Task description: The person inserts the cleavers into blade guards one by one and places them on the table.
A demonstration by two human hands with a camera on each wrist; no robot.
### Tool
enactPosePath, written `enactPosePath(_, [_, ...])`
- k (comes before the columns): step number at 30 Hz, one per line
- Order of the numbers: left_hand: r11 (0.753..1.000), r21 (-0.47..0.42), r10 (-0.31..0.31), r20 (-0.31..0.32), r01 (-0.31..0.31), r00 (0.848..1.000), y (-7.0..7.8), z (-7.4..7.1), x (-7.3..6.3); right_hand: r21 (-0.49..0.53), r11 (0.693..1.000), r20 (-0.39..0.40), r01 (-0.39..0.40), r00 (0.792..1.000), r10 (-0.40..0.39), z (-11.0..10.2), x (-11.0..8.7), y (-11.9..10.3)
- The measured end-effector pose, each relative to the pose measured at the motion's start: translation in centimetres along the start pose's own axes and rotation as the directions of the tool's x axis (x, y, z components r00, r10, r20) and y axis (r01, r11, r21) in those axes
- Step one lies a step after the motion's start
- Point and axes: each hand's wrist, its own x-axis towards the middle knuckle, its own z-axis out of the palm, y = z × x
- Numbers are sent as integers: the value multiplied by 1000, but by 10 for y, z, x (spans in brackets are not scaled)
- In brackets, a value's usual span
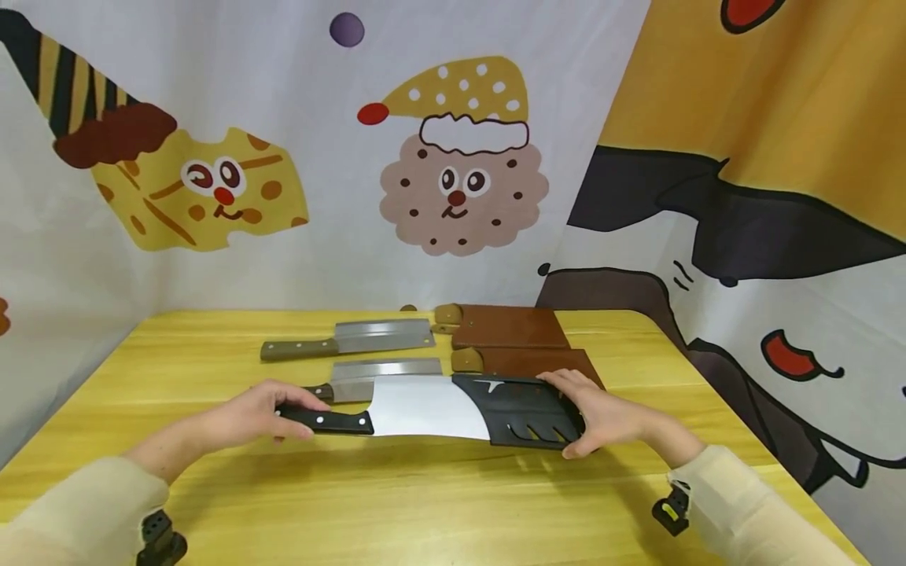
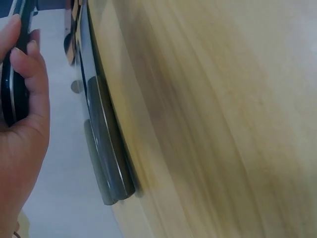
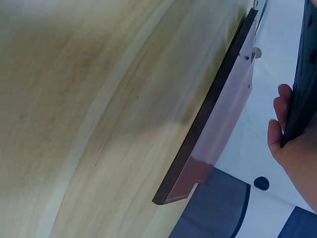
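My left hand grips the black riveted handle of a cleaver, held above the table with its broad silver blade pointing right. A black slotted blade cover encloses the right part of the blade, while bare metal shows nearer the handle. My right hand holds that cover at its right end, thumb at the lower edge and fingers over the top. In the left wrist view the fingers curl round the black handle. At the right wrist view's edge, the hand wraps the dark cover.
Behind the cleaver, two more cleavers lie on the wooden table: a far one and a nearer one, partly hidden. To their right lie a far brown sheath and a near brown sheath. A printed curtain hangs behind.
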Motion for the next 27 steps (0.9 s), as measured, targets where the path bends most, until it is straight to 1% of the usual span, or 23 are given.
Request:
enactPosePath(3, [1000, 0, -12, -11, 12, 1000, -1, 2, 2, -5, 1000, -2, 7, 1000, -7, 1, 3, 0])
enactPosePath(8, [1000, -8, -22, -49, 21, 999, -2, 3, 2, -12, 1000, -25, 10, 1000, -11, -1, 7, 1])
enactPosePath(12, [998, -31, -50, -59, 48, 997, 0, 6, 3, 31, 999, 1, 9, 1000, -9, -1, 11, 0])
enactPosePath(15, [998, -29, -56, -50, 54, 997, 3, 10, 6, 54, 998, 19, 23, 1000, -24, 2, 14, -2])
enactPosePath(18, [999, -29, -42, -33, 41, 999, 5, 14, 12, 32, 998, 13, 47, 999, -47, 6, 19, -5])
enactPosePath(21, [998, -52, -30, -15, 29, 999, 6, 18, 16, 22, 998, 6, 64, 998, -64, 9, 22, -8])
enactPosePath(27, [996, -88, -12, -4, 11, 1000, 8, 27, 25, 33, 997, 7, 64, 998, -64, 11, 27, -17])
